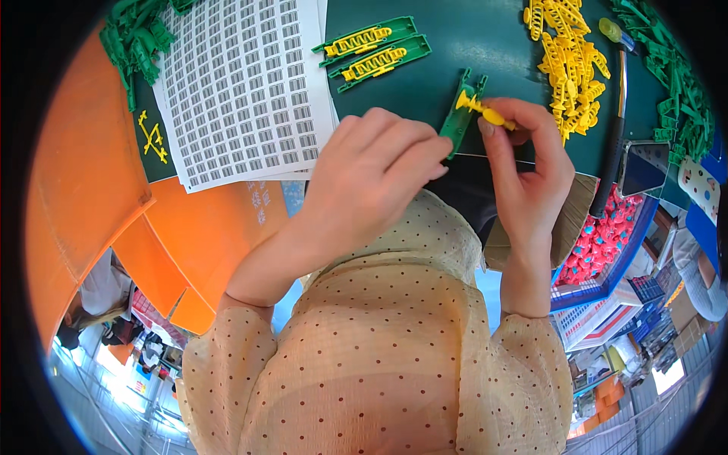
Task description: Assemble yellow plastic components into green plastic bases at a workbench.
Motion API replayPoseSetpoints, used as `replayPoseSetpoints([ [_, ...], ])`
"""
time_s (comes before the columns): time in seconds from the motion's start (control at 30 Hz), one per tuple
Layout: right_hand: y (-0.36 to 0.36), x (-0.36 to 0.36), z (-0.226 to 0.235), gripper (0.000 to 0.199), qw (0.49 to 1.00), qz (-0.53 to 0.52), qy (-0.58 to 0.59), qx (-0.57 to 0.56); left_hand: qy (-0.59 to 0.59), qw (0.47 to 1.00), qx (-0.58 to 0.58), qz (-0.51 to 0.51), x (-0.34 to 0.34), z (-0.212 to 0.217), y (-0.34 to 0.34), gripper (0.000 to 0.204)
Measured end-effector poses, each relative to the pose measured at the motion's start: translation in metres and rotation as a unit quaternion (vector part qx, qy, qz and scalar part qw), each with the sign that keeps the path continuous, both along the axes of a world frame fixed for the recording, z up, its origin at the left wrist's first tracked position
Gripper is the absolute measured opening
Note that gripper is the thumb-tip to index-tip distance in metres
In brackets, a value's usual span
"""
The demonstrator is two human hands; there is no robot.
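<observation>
My left hand (371, 171) is closed at the near end of a long green plastic shell (456, 120), tilted at the table's near edge. Its fingertips are partly hidden behind the hand. Between thumb and forefinger, my right hand (531, 155) pinches a yellow plastic insert (493, 116), whose far tip lies over the green shell's channel. Beyond my left hand, two green shells lie side by side on the table, an upper one (406, 29) and a lower one (418, 51), each with a yellow zigzag insert inside.
Printed label sheets (235, 91) cover the table's left part. Yellow inserts (569, 68) are heaped at the right, green parts (686, 91) beyond them and more green parts (136, 45) at far left. A hammer (620, 98) and a phone (643, 168) lie right, above a bin of pink pieces (603, 243).
</observation>
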State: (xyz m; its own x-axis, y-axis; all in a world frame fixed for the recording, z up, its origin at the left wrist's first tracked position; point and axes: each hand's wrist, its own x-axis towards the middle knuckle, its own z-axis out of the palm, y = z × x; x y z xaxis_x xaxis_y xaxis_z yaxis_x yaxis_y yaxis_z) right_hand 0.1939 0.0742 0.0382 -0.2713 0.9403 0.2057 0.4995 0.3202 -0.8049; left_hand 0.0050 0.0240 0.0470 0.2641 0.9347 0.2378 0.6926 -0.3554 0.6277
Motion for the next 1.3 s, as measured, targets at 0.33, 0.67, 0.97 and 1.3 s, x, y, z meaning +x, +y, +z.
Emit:
replayPoseSetpoints([
  [0.33, 0.006, 0.012, -0.002, 0.028, 0.966, -0.027, -0.194, 0.170, 0.096, 0.992, 0.072, -0.046, 0.012, -0.009, 0.024, 0.035],
  [0.67, 0.010, 0.006, -0.009, 0.028, 0.974, 0.011, -0.148, 0.173, 0.036, 0.997, 0.075, 0.000, 0.013, -0.013, 0.017, 0.035],
  [0.97, 0.023, -0.003, -0.009, 0.023, 0.977, 0.112, -0.109, 0.146, 0.039, 0.994, 0.105, 0.006, 0.009, -0.022, 0.013, 0.032],
  [1.3, 0.034, -0.016, -0.009, 0.022, 0.965, 0.116, -0.144, 0.187, 0.037, 0.994, 0.099, 0.032, 0.007, -0.019, 0.007, 0.029],
])
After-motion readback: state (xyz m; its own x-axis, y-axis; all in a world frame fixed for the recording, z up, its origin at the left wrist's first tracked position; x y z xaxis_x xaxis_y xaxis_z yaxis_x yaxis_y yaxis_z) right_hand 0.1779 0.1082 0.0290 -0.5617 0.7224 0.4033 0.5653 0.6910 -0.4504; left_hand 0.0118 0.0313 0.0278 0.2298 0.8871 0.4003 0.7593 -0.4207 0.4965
